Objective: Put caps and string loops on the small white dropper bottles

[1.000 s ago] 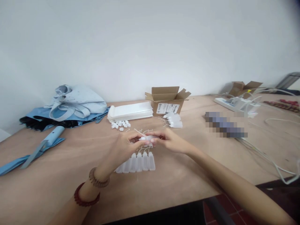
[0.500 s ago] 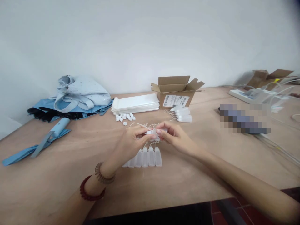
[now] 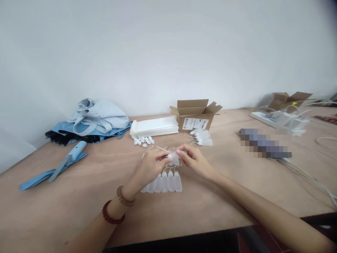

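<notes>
Head view: both hands over the table (image 3: 216,207), meeting at a small translucent bottle (image 3: 174,160) just behind the front row of bottles (image 3: 164,183). Left hand (image 3: 151,164) pinches the bottle's white end between thumb and finger; a thin white stem (image 3: 163,149) sticks out past its fingertips. Right hand (image 3: 197,161) has thumb and index at the bottle's other side; too small to tell if it grips or only touches. Fingers cover much of the bottle. Row's left end hidden behind left hand; more thin tubes behind the hands, mostly blocked. White caps (image 3: 147,141) bunched, count unclear. Cardboard box (image 3: 196,123), flaps up, inside not visible. Pixelated object (image 3: 265,143) at right, unreadable. Reddish item (image 3: 326,119) cut off at right edge. Both forearms run out of frame.
</notes>
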Tool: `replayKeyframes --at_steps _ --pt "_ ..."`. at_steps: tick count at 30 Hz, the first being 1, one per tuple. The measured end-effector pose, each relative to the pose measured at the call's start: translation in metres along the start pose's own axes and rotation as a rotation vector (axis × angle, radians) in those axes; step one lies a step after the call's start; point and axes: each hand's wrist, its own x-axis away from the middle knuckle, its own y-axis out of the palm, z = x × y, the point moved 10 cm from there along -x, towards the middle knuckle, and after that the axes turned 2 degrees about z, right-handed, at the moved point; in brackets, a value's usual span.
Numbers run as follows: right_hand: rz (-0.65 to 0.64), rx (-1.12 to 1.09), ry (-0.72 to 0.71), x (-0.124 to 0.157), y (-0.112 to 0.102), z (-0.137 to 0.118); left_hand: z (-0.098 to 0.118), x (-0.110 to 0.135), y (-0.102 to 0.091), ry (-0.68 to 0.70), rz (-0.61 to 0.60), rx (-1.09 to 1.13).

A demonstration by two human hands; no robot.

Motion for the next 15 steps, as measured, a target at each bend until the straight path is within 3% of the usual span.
replayKeyframes --at_steps 5,9,15 --pt "-0.025 -0.181 0.11 -0.002 0.007 0.009 0.001 0.001 0.002 0.019 -0.01 -0.01" --pt "0.003 -0.204 0.093 -0.001 0.006 0.006 0.0 0.001 0.005 -0.007 -0.051 -0.062" --pt "0.011 -0.169 0.134 -0.001 0.006 0.009 0.018 0.003 0.0 0.21 0.035 -0.286"
